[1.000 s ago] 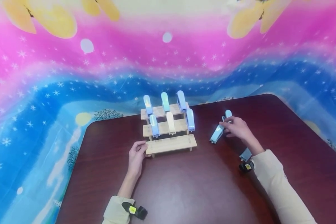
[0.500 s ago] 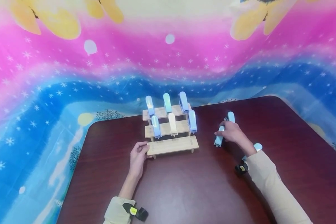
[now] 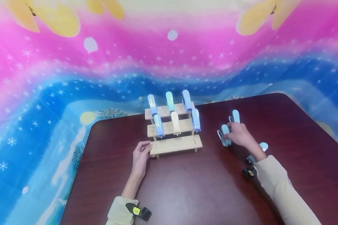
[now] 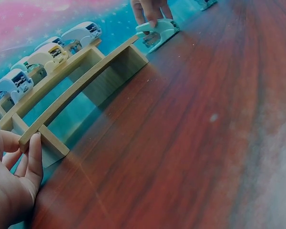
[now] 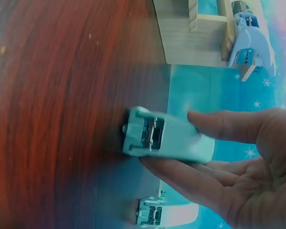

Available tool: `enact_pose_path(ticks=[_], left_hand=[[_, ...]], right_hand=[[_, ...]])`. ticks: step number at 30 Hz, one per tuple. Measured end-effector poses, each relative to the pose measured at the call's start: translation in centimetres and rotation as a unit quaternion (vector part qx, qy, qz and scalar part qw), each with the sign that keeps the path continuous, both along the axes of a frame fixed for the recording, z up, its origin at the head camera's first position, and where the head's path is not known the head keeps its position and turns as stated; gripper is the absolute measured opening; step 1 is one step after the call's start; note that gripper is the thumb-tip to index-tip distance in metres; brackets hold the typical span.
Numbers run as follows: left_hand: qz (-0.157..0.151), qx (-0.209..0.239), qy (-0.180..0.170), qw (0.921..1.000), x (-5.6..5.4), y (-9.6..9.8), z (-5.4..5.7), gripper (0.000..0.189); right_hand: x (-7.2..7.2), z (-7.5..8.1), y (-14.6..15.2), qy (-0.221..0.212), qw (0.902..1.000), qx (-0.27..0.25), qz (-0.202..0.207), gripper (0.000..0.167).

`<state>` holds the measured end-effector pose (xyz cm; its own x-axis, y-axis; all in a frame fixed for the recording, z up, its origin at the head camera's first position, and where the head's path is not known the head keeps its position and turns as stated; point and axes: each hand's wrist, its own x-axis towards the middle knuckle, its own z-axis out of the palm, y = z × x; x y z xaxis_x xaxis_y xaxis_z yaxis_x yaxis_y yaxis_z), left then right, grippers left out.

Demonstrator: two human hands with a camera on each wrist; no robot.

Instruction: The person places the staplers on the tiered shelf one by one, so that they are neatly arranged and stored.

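My left hand (image 3: pixel 140 157) pinches the left end of the lowest step of a three-tier wooden display rack (image 3: pixel 176 145), thumb above and fingers below in the left wrist view. To the right of the rack, my right hand (image 3: pixel 240 134) holds a mint-green stapler (image 3: pixel 226 137) between thumb and fingers, its nose toward the table in the right wrist view (image 5: pixel 181 140). A second mint stapler (image 3: pixel 235 116) stands just behind that hand. Another light-blue-green stapler (image 3: pixel 263 146) lies partly hidden under the right wrist.
On the rack's top step stand blue, mint and lavender-blue staplers (image 3: pixel 186 100). The middle step bears two blue staplers and a cream stapler (image 3: pixel 175 123). The lowest step is bare wood. A patterned cloth (image 3: pixel 169 62) hangs behind the dark red-brown table (image 3: pixel 186 187).
The stapler at my right hand has turned from lying slanted to standing upright, and the hand has shifted slightly right. My left hand keeps its pinch on the rack.
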<state>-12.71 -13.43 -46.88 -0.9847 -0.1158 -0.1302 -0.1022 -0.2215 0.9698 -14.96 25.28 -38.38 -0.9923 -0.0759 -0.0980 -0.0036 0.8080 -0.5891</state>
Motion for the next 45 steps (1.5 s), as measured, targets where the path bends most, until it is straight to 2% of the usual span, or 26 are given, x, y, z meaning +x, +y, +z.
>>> enact_pose_path(ticks=[6,12,17,24,37,45], left_hand=[[0.023,0.011,0.003,0.9997,0.1,-0.5,-0.1,0.024],[0.017,0.008,0.002,0.9998,-0.2,-0.4,-0.3,0.023],[0.020,0.007,0.004,0.9998,-0.4,-0.3,-0.2,0.024],[0.008,0.010,0.006,0.9999,-0.3,-0.1,-0.2,0.024],[0.010,0.009,0.006,0.9999,-0.3,0.3,-0.2,0.021],[0.009,0.000,0.010,0.9999,-0.3,0.2,-0.1,0.023]], right_hand=[[0.5,0.9,-1.8,0.032,0.9992,-0.024,0.006,0.045],[1.3,1.9,-2.9,0.045,0.9983,-0.036,0.006,0.050],[1.8,2.5,-3.5,0.041,0.9982,-0.044,0.007,0.050],[2.7,3.2,-4.3,0.034,0.9975,-0.062,-0.005,0.047],[3.6,2.4,-6.2,0.007,0.9982,-0.060,0.006,0.051],[3.7,2.3,-7.3,0.006,0.9975,-0.069,0.016,0.046]])
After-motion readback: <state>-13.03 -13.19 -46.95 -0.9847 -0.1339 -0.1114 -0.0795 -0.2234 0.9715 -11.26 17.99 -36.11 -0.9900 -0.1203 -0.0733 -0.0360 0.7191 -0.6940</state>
